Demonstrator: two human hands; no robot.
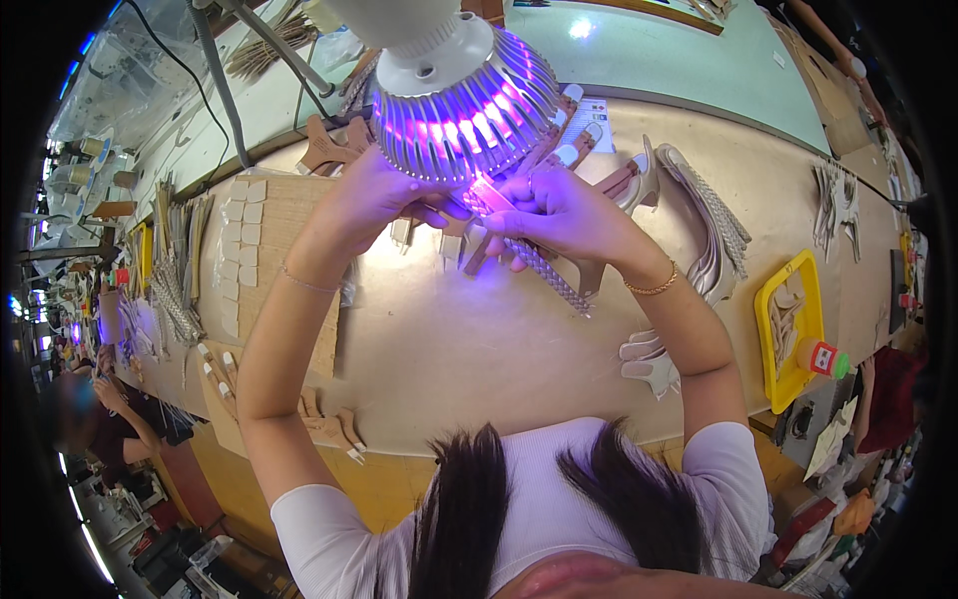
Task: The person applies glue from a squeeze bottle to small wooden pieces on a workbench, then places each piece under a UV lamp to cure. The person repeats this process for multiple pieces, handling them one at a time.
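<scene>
Under the glowing purple lamp (464,105), my right hand (571,215) pinches a braided strap (547,272). The strap slants down to the right below that hand, and its upper part is lit pink-purple. My left hand (384,200) is curled at the strap's upper end, fingers bent inward; the lamp hides part of them. Just beneath my hands are some small strap pieces (469,245), whose shape I cannot fully make out. Beyond my right hand lie brown straps with white tips (584,145).
Pale braided straps (707,215) lie right of my right hand. Farther right is a yellow tray (763,324) with beige pieces and a green-capped jar (823,357). At left sits a cardboard sheet (284,225) bearing rows of white pieces. A person (110,409) sits at far left.
</scene>
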